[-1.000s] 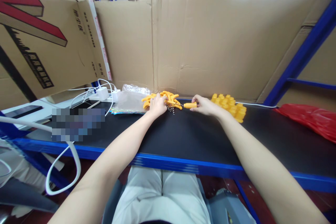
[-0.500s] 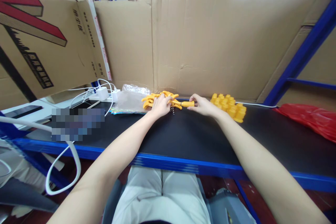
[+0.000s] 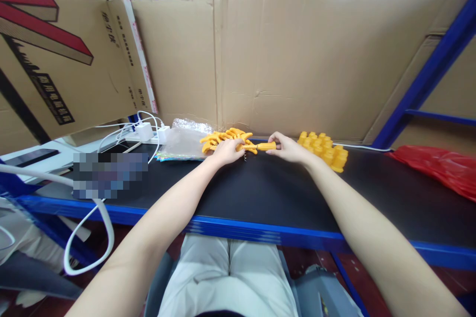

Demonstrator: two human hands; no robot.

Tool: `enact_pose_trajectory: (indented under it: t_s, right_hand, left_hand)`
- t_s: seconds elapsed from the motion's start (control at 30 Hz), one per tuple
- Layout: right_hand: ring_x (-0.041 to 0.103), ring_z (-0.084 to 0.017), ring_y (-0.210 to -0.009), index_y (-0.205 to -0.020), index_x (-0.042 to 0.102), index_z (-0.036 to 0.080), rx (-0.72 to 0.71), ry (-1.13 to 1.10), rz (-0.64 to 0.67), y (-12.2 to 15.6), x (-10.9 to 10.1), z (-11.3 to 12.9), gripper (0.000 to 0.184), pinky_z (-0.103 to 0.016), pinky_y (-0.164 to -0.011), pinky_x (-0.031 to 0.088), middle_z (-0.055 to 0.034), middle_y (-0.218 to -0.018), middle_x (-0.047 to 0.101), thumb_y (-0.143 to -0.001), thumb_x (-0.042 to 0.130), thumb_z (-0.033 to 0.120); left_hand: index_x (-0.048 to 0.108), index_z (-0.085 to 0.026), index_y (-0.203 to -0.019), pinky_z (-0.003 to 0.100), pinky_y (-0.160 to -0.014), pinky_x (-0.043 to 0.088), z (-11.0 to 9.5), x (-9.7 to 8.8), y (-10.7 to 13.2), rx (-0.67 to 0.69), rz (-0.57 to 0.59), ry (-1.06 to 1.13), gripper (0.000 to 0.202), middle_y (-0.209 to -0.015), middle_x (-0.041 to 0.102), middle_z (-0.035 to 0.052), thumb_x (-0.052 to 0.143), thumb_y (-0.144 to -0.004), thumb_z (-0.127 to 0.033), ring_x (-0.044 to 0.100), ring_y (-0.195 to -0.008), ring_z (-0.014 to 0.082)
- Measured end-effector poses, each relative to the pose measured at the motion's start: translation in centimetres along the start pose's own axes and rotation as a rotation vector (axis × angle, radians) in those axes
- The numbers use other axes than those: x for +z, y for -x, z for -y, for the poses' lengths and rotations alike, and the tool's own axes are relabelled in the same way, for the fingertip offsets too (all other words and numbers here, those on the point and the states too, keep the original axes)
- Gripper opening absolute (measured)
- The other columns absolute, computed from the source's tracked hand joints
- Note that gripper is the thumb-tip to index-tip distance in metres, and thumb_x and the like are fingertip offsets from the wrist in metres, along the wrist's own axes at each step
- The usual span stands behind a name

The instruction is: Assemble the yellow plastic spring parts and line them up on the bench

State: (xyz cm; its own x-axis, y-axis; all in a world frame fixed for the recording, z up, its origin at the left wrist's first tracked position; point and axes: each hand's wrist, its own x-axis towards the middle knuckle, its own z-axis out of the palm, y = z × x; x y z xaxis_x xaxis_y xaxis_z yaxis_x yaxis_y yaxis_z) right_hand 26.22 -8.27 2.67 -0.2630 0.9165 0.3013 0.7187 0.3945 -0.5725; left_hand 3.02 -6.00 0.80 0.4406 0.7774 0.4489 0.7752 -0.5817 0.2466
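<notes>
Pinching a yellow cylindrical plastic handle (image 3: 266, 146) by its right end near mid-frame, the right hand (image 3: 288, 148) keeps its long axis sideways, toward the left hand (image 3: 226, 152), whose grip is hidden.

Right hand (image 3: 279, 148) holds yellow tube (image 3: 265, 146) by one end; left hand (image 3: 226, 152) at curved yellow pieces (image 3: 233, 134); yellow cluster (image 3: 324, 150) farther right on black bench (image 3: 282, 193).

Left hand (image 3: 227, 152) nudges right by the far edge of the table (image 3: 282, 193) | right hand (image 3: 288, 149), yellow handle (image 3: 267, 146) edge left
</notes>
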Motion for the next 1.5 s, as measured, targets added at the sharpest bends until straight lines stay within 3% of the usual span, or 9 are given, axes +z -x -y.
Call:
enact_pose_trajectory:
  t_s: [0.13,0.27,0.47,0.6,0.83,1.07,1.17,1.33,1.5]
  right_hand:
    - [0.063,-0.017,-0.079,-0.091,0.049,0.021,0.012,-0.033,0.008,-0.3,0.4,-0.4,0.031,-0.032,-0.071,0.051,-0.0029,-0.089,0.065,-0.068,0.068,0.026]
    - [0.065,-0.017,-0.079,-0.096,0.05,0.019,0.064,-0.203,0.045,-0.4,0.7,-0.5,0.032,-0.034,-0.075,0.052,-0.0042,-0.086,0.066,-0.071,0.066,0.029]
    - [0.064,-0.015,-0.092,-0.102,0.051,0.016,0.141,-0.446,0.071,0.0,0.4,-0.4,0.039,-0.031,-0.089,0.048,-0.0102,-0.113,0.06,-0.067,0.07,0.017]
    - [0.067,-0.016,-0.085,-0.095,0.051,0.016,0.227,-0.639,0.157,0.2,0.1,-0.5,0.029,-0.034,-0.088,0.05,-0.01,-0.1,0.065,-0.073,0.069,0.024]
    - [0.067,-0.017,-0.064,-0.097,0.051,0.014,0.244,-0.608,0.192,-0.1,0.8,-1.1,0.036,-0.033,-0.071,0.056,-0.0106,-0.084,0.068,-0.082,0.057,0.046]
    - [0.065,-0.014,-0.057,-0.097,0.044,0.017,0.181,-0.609,0.173,-0.4,0.9,-1.7,0.042,-0.026,-0.058,0.053,-0.0071,-0.077,0.07,-0.073,0.072,0.036]
    - [0.062,-0.012,-0.049,-0.086,0.049,0.014,0.203,-0.587,0.198,-0.4,0.8,-1.6,0.037,-0.022,-0.049,0.049,-0.0095,-0.071,0.069,-0.078,0.062,0.048]
    - [0.053,-0.011,-0.034,-0.074,0.051,0.014,0.309,-0.5,0.141,-0.6,1.1,-1.1,0.049,-0.02,-0.033,0.037,-0.0081,-0.052,0.063,-0.082,0.044,0.062]
    - [0.051,-0.011,-0.031,-0.072,0.051,0.014,0.384,-0.44,0.153,-0.7,1.4,-0.7,0.059,-0.019,-0.028,0.031,-0.0087,-0.05,0.062,-0.082,0.033,0.069]
  left_hand:
    - [0.065,-0.022,-0.101,0.029,-0.07,0.045,0.0,0.1,0.0,-0.001,0.004,-0.035,0.03,-0.081,0.067,0.0041,0.05,-0.079,-0.036,0.061,-0.077,0.0199]
    - [0.066,-0.022,-0.102,0.028,-0.07,0.045,0.3,0.1,-0.1,-0.009,0.022,-0.032,0.031,-0.077,0.067,0.0033,0.051,-0.078,-0.036,0.061,-0.074,0.0185]
    - [0.066,-0.023,-0.1,0.027,-0.069,0.045,0.6,0.0,-0.1,-0.018,0.022,-0.024,0.029,-0.079,0.066,0.003,0.052,-0.077,-0.035,0.06,-0.076,0.0182]
    - [0.066,-0.022,-0.096,0.027,-0.068,0.044,0.6,-0.1,0.0,-0.007,0.002,-0.033,0.027,-0.078,0.065,0.0031,0.051,-0.077,-0.033,0.06,-0.075,0.0179]
    - [0.065,-0.022,-0.101,0.029,-0.071,0.045,0.9,0.1,-0.1,-0.02,-0.004,-0.045,0.029,-0.081,0.066,0.0041,0.053,-0.076,-0.032,0.06,-0.079,0.0193]
    - [0.065,-0.022,-0.1,0.027,-0.068,0.044,0.9,0.2,-0.2,-0.061,0.01,-0.071,0.03,-0.081,0.066,0.0034,0.053,-0.076,-0.033,0.06,-0.078,0.0186]
    - [0.065,-0.022,-0.098,0.027,-0.068,0.044,0.6,0.0,-0.1,-0.03,0.0,-0.07,0.027,-0.08,0.066,0.0029,0.052,-0.076,-0.033,0.06,-0.077,0.0181]
    - [0.065,-0.022,-0.099,0.028,-0.069,0.044,0.4,0.0,-0.1,-0.018,-0.014,-0.072,0.029,-0.08,0.066,0.0036,0.053,-0.076,-0.034,0.06,-0.078,0.0193]
    - [0.064,-0.022,-0.102,0.028,-0.071,0.044,0.6,-0.1,-0.2,-0.037,-0.015,-0.062,0.032,-0.083,0.066,0.0041,0.054,-0.075,-0.033,0.06,-0.081,0.0197]
